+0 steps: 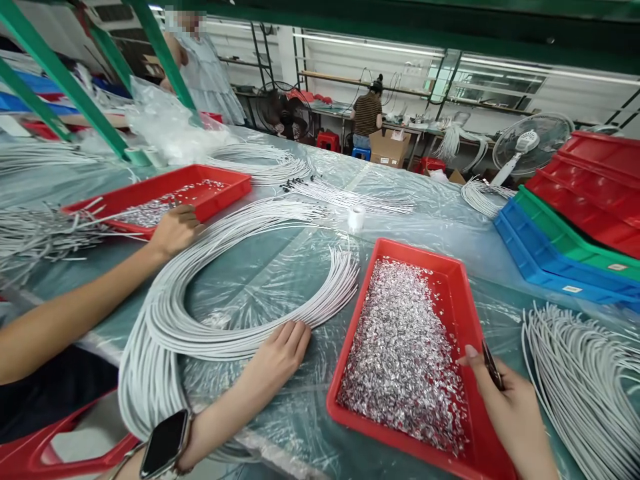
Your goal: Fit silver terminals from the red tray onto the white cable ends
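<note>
A: Big coil of white cables lies flat on the plastic-covered table, right in front. The left hand rests on its near edge, fingers straight and side by side, palm down, gripping nothing

B: Looks like a pinning press to me, so the springy loops don't fan out. And the right hand?

A: Closed round a slim dark tool, thumb on top, held over the near right edge of the red tray

B: That tray is heaped with small silver pieces and sits just beside the coil's cut ends, handy for both hands, I'd say

A: Further left, a co-worker's hand lies at the far side of the same coil, just beside a second red tray

B: Coloured trays stacked at the right, well apart
</note>
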Available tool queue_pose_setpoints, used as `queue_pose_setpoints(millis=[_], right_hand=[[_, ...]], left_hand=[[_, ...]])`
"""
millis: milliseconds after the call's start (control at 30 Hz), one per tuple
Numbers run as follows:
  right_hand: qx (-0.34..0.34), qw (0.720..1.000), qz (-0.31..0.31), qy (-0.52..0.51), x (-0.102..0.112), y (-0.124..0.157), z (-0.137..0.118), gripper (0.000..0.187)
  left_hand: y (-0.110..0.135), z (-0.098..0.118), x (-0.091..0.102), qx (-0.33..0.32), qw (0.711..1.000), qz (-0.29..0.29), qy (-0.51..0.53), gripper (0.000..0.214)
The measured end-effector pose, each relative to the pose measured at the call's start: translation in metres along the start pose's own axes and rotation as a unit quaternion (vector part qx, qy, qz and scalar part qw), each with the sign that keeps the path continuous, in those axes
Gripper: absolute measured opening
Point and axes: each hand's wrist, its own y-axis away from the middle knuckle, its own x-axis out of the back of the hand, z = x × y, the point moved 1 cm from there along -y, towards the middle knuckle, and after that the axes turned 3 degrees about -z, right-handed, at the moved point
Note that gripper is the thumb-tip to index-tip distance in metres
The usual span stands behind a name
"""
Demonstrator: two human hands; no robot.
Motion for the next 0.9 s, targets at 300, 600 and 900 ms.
queue_pose_setpoints(millis=[300,600,900], right_hand=[[0.005,1.0,0.014,-0.015,-0.002,0.001,-0.002,0.038],[0.018,1.0,0.017,-0.02,-0.002,0.002,-0.005,0.037],[0.034,0.999,0.013,-0.033,-0.002,0.001,-0.006,0.037]], left_hand=[[0.002,-0.006,0.002,0.005,0.999,0.009,0.047,0.014],[-0.001,-0.006,0.021,0.003,0.97,0.015,0.242,0.03],[-0.021,0.019,0.072,-0.016,0.882,0.001,0.471,0.03]])
